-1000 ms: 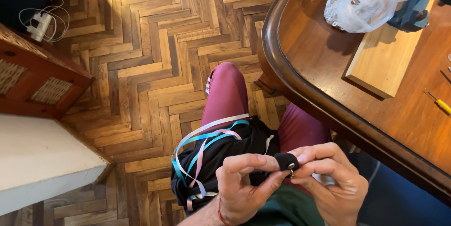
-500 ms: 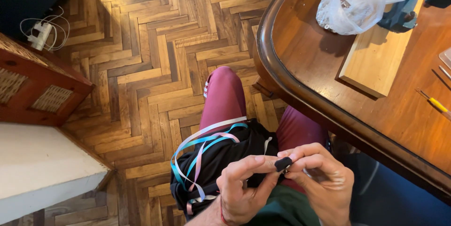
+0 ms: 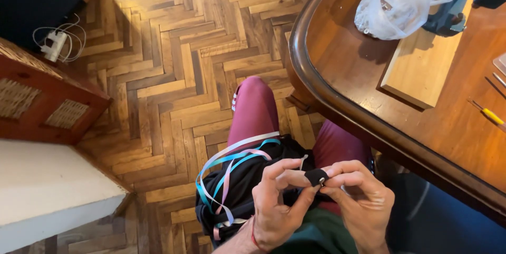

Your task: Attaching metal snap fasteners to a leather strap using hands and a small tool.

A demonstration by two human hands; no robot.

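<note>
Hands meet over the lap; left hand and right hand each pinch one end of a small black fabric piece; its long axis runs between the fingertips, above the black garment.

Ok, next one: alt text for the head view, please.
Seen from above, a seated person's left hand and right hand pinch a small black strap end over a black garment with blue, pink and white ribbons on their lap, beside a wooden table above herringbone parquet.
</note>
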